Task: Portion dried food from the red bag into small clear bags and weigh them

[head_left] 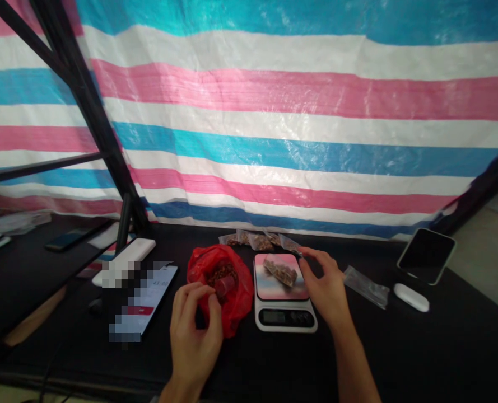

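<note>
My left hand [196, 330] is closed in a pinch at the near rim of a red plastic bag [240, 302]. Its fingertips are against a small translucent cup [226, 286], which rests among small brown pieces inside the bag. On the white digital scale [285, 322] lies a filled clear packet [280, 271]. My right hand [327, 285] reaches over the scale's right edge, thumb and forefinger together at the end of a small clear plastic bag [289, 243]. That bag ends a row of several filled packets [260, 242] behind the scale.
A flat clear bag [366, 286], a white oval case [411, 297] and a propped phone [427, 254] are on the right. At left lie a lit phone [158, 294] and a white power bank [133, 254]. A striped sheet [274, 95] hangs behind the black table [274, 364].
</note>
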The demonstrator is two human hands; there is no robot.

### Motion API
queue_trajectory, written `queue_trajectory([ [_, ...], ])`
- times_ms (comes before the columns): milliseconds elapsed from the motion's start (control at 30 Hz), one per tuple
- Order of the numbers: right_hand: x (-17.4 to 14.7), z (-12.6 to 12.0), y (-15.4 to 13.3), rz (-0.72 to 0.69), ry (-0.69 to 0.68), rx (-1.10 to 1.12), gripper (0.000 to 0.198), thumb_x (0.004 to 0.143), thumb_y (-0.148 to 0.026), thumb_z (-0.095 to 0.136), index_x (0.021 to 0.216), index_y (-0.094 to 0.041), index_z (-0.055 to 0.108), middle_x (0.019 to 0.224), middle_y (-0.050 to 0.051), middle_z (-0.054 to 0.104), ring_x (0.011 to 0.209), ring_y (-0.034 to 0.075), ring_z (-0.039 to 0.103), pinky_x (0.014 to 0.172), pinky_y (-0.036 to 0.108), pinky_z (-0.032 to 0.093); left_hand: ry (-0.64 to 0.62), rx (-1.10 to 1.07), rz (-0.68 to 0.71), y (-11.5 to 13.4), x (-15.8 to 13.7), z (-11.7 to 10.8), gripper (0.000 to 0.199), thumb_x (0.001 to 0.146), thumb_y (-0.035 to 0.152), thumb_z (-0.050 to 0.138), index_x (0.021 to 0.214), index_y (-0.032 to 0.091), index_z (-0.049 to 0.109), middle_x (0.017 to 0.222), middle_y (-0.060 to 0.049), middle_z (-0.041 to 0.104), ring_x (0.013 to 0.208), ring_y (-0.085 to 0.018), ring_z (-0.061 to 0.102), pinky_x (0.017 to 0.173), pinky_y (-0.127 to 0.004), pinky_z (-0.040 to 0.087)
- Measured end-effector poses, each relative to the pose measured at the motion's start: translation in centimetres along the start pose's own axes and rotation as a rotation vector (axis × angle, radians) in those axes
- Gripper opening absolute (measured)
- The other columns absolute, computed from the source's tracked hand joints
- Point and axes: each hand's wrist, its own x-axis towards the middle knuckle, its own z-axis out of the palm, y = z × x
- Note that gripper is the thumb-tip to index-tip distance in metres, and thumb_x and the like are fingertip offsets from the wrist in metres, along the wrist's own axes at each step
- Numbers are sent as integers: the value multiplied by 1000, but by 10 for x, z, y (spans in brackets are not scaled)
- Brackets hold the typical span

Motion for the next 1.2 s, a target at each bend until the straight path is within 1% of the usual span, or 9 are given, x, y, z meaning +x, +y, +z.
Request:
queue_trajectory([
  [200,-4,10,-7,62,-120,-106,30,84,-41,56,102,-28,75,109,7,74,110,32,59,99,52,34,18,36,39,0,0,-4,7,91,18,57,88,21,63,91,-3,61,87,-18,62,80,-32,51],
  [533,-15,23,-14,65,-248,-183,31,86,-41,64,114,-32,73,119,6,71,120,35,53,102,53,34,24,-1,106,5,-1,4,9,90,12,58,91,20,61,92,-3,58,89,-17,60,81,-31,49],
  [733,-20,27,-13,77,-300,-232,46,78,-33,72,124,-30,70,126,7,69,121,36,52,103,54,35,52,-21,117,4,-1,7,11,90,9,58,92,20,60,92,-3,59,88,-16,59,81,-28,48],
  [867,-16,26,-11,125,-277,-179,43,74,-24,71,117,-27,73,115,8,73,116,36,56,102,55,37,72,-34,108,4,0,5,9,90,11,58,90,20,61,91,-3,59,88,-16,60,81,-28,48],
  [933,-12,29,-13,143,-251,-39,40,75,-25,68,115,-26,73,111,8,74,109,33,61,101,53,40,23,-50,58,10,1,7,8,92,16,57,91,21,62,93,-3,61,90,-18,61,82,-29,49],
  [1000,-9,34,-19,146,-211,161,38,78,-31,66,115,-23,71,112,9,73,103,30,64,96,48,45,-112,-72,-72,20,3,15,10,95,23,55,97,22,64,98,-5,65,95,-20,63,87,-34,50],
  [1033,-8,37,-24,145,-188,251,37,80,-35,66,115,-22,70,113,10,72,101,28,65,94,46,48,-192,-90,-148,26,5,21,14,96,28,55,104,23,65,104,-6,67,99,-22,63,89,-36,50],
  [1100,-10,45,-36,141,-156,370,37,81,-39,67,113,-21,68,112,10,71,99,27,66,91,42,50,-270,-148,-310,36,14,40,29,97,37,53,121,23,63,118,-10,67,113,-26,62,100,-44,47],
  [1200,-16,56,-53,79,-204,467,35,80,-33,68,112,-21,66,111,9,71,100,25,66,90,40,51,-344,-374,-434,42,35,70,42,99,44,47,132,20,57,130,-14,65,123,-27,61,106,-45,46],
])
